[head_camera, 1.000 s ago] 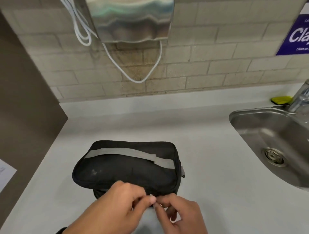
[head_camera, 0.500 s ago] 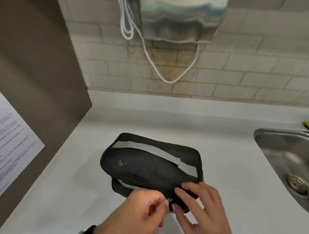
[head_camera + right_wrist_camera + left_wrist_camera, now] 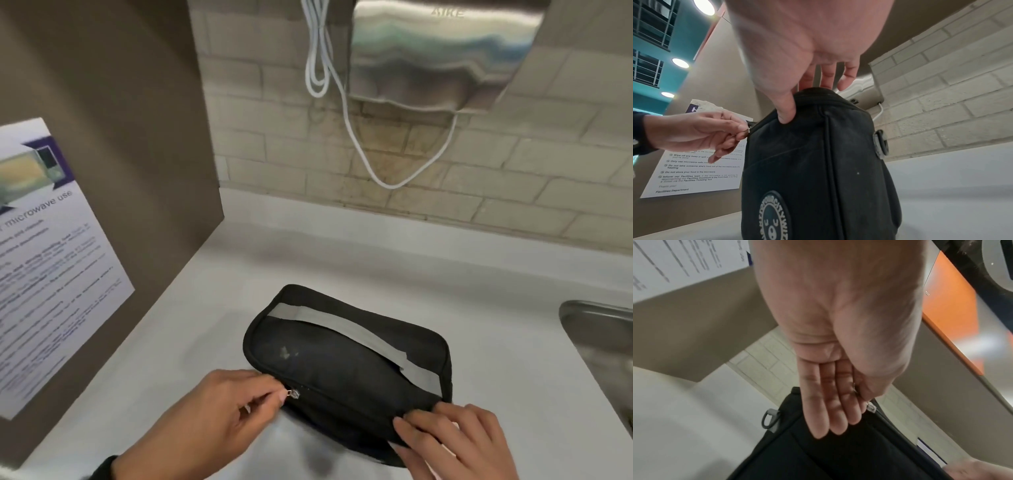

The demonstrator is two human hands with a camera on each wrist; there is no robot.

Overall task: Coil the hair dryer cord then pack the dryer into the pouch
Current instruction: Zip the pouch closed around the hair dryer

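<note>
I see the pale counter point(image 3: 394, 274) running from the brown side panel point(image 3: 102, 137) on the left to a steel sink point(image 3: 596, 329) at its right edge. On it, toward the near edge, lies the black pouch point(image 3: 342, 363), a grey strap point(image 3: 342, 329) across its top. My right hand point(image 3: 455, 442) rests on the pouch's near right corner, fingers spread and fairly straight, thumb pressed to the fabric. My left hand point(image 3: 219, 411) pinches the metal zipper pull point(image 3: 294, 394) at the pouch's near left corner, thumb against forefinger. The dryer itself is out of sight; I cannot tell whether it is inside.
</note>
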